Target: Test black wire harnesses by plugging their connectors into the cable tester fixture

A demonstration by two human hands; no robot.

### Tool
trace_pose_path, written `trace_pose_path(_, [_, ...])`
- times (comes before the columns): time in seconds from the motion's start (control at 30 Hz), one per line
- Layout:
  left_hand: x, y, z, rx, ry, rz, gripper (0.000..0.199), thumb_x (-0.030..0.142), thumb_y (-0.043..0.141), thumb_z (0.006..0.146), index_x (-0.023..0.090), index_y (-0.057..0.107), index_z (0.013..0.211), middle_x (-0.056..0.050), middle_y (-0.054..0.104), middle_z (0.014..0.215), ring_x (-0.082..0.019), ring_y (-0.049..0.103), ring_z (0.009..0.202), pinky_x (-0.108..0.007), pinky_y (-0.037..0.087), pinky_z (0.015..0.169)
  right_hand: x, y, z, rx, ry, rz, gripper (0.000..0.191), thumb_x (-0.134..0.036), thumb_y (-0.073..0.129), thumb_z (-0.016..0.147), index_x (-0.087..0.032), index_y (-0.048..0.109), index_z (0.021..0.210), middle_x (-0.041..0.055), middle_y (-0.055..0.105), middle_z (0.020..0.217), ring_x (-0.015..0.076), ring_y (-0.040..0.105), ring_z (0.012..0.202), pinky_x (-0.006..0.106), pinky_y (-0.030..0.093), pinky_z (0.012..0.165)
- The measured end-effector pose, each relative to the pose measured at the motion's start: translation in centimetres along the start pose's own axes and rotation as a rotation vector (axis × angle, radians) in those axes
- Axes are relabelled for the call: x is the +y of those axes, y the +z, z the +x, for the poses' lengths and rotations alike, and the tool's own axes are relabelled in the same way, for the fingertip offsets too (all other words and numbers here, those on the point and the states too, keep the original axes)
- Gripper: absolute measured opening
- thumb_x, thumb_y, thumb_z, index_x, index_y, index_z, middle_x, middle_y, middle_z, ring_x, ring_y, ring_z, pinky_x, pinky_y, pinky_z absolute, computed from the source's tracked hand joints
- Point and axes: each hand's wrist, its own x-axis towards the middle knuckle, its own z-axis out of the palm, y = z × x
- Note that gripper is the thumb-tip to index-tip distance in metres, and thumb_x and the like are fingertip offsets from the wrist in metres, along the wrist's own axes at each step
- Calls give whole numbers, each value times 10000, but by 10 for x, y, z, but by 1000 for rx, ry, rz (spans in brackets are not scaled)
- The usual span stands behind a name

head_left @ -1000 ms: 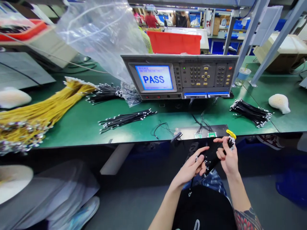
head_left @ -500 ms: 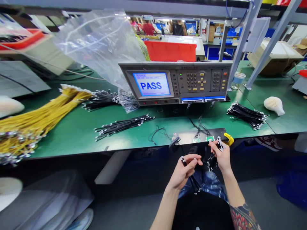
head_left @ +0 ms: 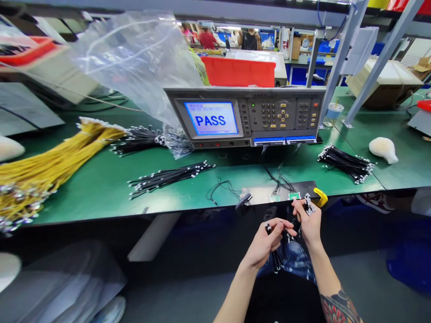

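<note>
Several black cables with white connectors (head_left: 276, 261) hang from my left hand (head_left: 267, 242), which is closed round them below the table's front edge. Its thumb and forefinger reach toward my right hand (head_left: 310, 226). That hand is closed on another bunch of black cables, whose white connector ends (head_left: 309, 205) stick up above the fingers. My right fingertips are close to a small green circuit board (head_left: 294, 196) at the table edge. A second small board (head_left: 275, 198) lies left of it. Thin black wires run from both toward the tester (head_left: 247, 119), whose screen reads PASS.
Black cable bundles lie on the green table at left (head_left: 171, 178) and right (head_left: 346, 163). Yellow cables (head_left: 67, 154) cover the far left. A yellow clamp handle (head_left: 320, 197) stands beside my right hand. A plastic bag (head_left: 134, 58) hangs left of the tester.
My left hand has moved right and slightly up, so its fingertips are now close to my right hand. The right hand has shifted slightly downward, still holding its cables.
</note>
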Motion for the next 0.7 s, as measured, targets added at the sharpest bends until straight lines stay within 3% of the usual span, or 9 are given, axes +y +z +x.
trace_pose_path(0.23, [5, 5, 6, 122, 75, 44, 609, 725, 809, 749, 135, 747, 887, -21, 681, 593, -29, 171, 413, -228, 110, 436, 2, 7, -7, 59, 9, 34, 425, -578, 809, 814, -177, 694, 732, -1, 624, 585, 121, 462, 491, 271, 377, 477])
trace_pose_path(0.4, [7, 2, 14, 208, 129, 67, 598, 719, 806, 745, 135, 745, 858, -10, 661, 552, -35, 172, 408, -232, 108, 434, -4, 7, -4, 41, 85, 99, 413, -545, 841, 774, -161, 703, 709, -11, 604, 564, 90, 379, 459, 261, 303, 454])
trace_pose_path(0.57, [10, -1, 20, 216, 152, 108, 583, 710, 797, 756, 136, 753, 845, -2, 650, 546, -31, 190, 392, -234, 99, 435, -9, 6, -2, -8, 118, 128, 429, -548, 869, 730, -150, 714, 698, -15, 579, 530, 77, 328, 445, 253, 236, 429])
trace_pose_path(0.7, [10, -3, 23, 263, 156, 118, 553, 679, 796, 758, 134, 763, 842, 4, 640, 543, -34, 200, 391, -232, 105, 436, -9, 10, -4, 53, 114, 136, 450, -564, 878, 723, -144, 717, 710, -10, 594, 537, 80, 353, 452, 245, 258, 430])
